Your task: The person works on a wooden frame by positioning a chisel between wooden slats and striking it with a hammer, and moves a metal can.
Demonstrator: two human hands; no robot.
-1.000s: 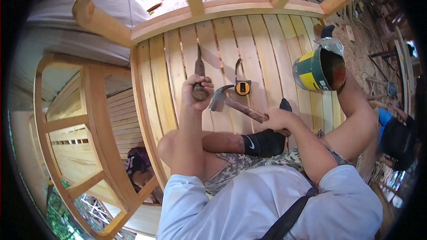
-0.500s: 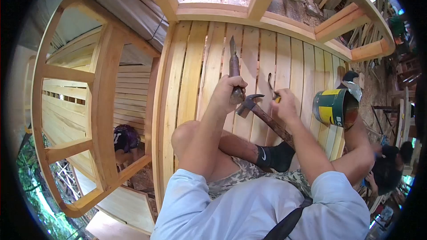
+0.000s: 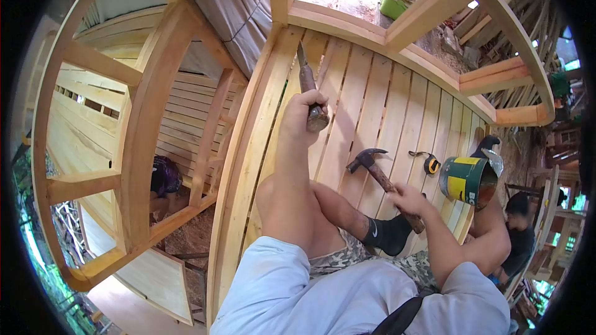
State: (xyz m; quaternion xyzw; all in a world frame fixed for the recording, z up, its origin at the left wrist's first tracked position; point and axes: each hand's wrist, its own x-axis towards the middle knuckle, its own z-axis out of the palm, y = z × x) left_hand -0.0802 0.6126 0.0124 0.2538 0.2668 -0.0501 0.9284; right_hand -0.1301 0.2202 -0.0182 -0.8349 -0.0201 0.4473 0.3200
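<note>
My left hand point(image 3: 302, 111) is closed around the wooden handle of a chisel point(image 3: 307, 75), its narrow blade pointing up and away from me over the slats. My right hand point(image 3: 411, 201) grips the wooden handle of a claw hammer point(image 3: 380, 177); the dark head lies to the upper left of that hand, low over the slatted wooden surface point(image 3: 347, 96). A black and yellow tape measure point(image 3: 431, 164) rests on the slats beyond the hammer, with a bit of tape out. Beside it stands a green and yellow bucket point(image 3: 460, 180), its opening tilted toward the right.
A raised wooden frame point(image 3: 428, 65) borders the slats at the far side. Another slatted wooden piece point(image 3: 139, 124) stands at left, with a person point(image 3: 164, 180) behind its bars. A second person point(image 3: 516, 232) is at right. My crossed legs point(image 3: 335, 208) rest on the slats.
My right hand has let go of the tape measure, now lying on the slats, and taken hold of the hammer. The view has shifted; my left hand still holds the chisel.
</note>
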